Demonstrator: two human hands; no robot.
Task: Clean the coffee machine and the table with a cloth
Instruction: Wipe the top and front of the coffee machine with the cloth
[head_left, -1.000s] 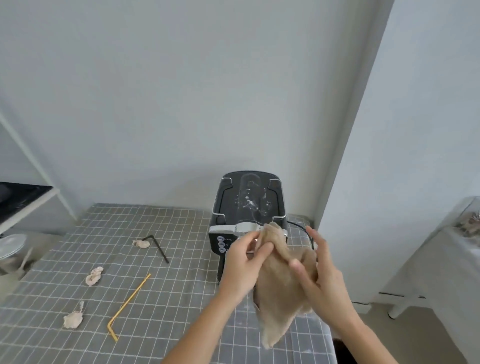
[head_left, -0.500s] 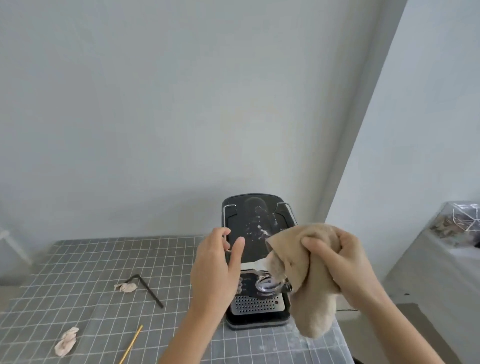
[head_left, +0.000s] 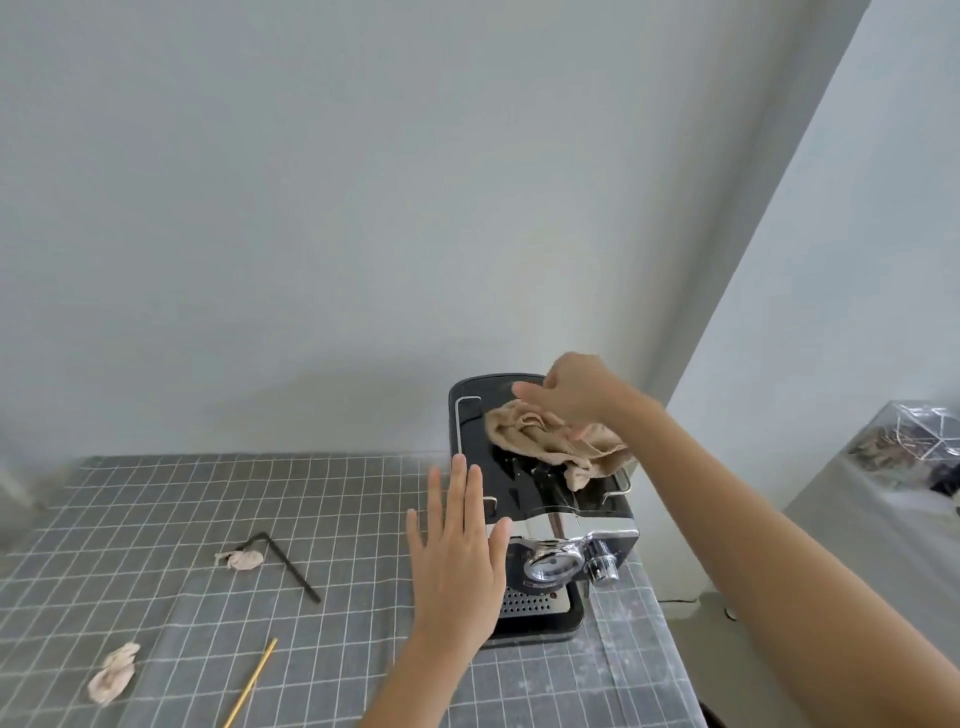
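A black and chrome coffee machine (head_left: 558, 566) stands at the right end of a table covered with a grey checked cloth (head_left: 337, 499). A crumpled beige cloth (head_left: 550, 441) lies on the machine's flat black top. My right hand (head_left: 571, 389) grips the cloth from above and presses it onto that top. My left hand (head_left: 457, 551) is flat with its fingers spread, right at the machine's left side; contact with the machine is not clear.
On the table lie a black bent straw (head_left: 283, 564), a yellow straw (head_left: 252, 680) and two crumpled scraps (head_left: 239, 558) (head_left: 111, 673). The wall stands close behind the machine. A low surface with a clear container (head_left: 914, 441) is to the right.
My right hand has carried the cloth up from in front of the machine and laid it on the machine's top. My left hand let go of the cloth and moved to the machine's left side.
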